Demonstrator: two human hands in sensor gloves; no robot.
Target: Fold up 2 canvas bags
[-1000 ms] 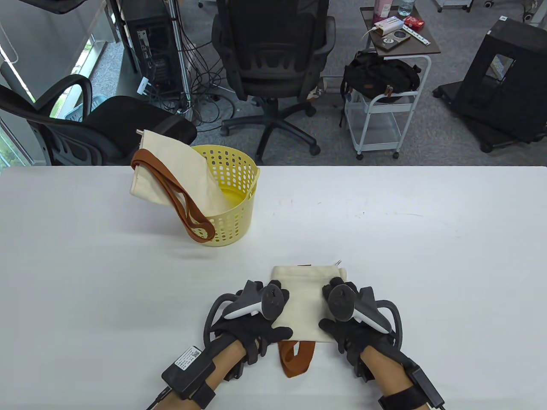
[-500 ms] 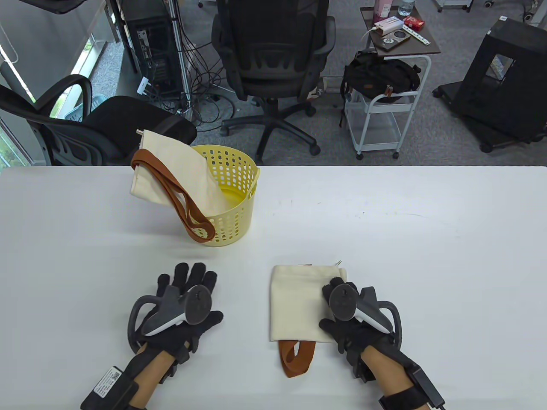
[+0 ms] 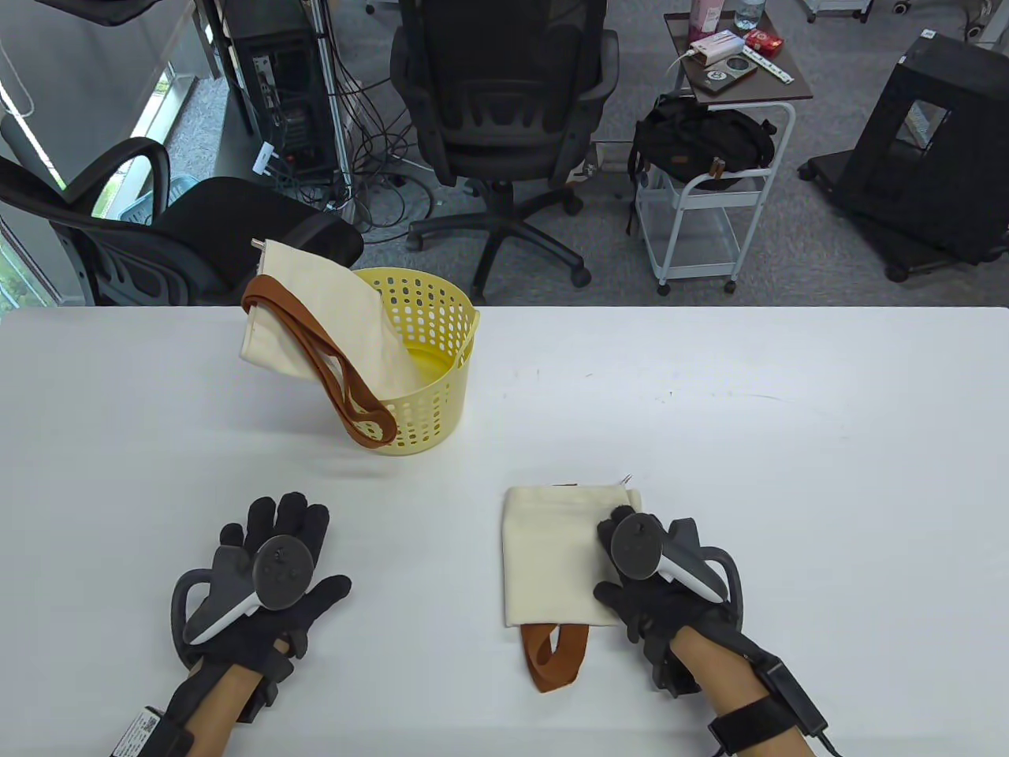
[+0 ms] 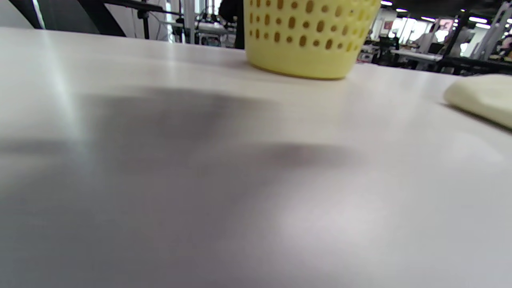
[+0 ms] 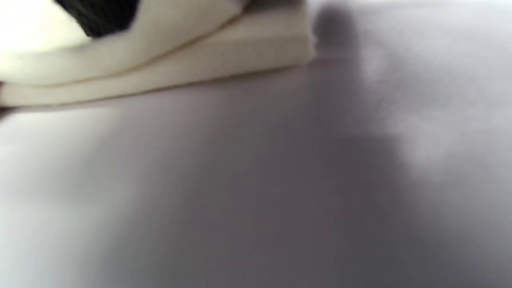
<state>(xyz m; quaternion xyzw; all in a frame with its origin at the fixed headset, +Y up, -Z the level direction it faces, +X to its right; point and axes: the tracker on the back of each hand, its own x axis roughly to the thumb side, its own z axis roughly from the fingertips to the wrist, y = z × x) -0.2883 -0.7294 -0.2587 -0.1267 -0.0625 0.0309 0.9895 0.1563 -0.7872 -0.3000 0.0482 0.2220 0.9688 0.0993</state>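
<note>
Now the left hand (image 3: pixel 264 583) has left the folded cream canvas bag (image 3: pixel 556 552) and moved out to 9 o'clock of it, lying flat on the white table (image 3: pixel 788 473), fingers spread, grasping nothing. Right hand (image 3: pixel 658 587) still presses the bag's 3 o'clock edge. First fold looks finished; the second cream canvas bag (image 3: pixel 315 315) drapes over the yellow perforated plastic basket (image 3: pixel 437 371) at 11 o'clock.

An office: swivel chairs (image 3: pixel 504 118), a computer tower (image 3: pixel 288 102), tangled cables (image 3: pixel 378 173).

Folded bag (image 3: pixel 556 556) right of basket (image 3: pixel 430 363), second bag (image 3: pixel 315 323) in basket
</note>
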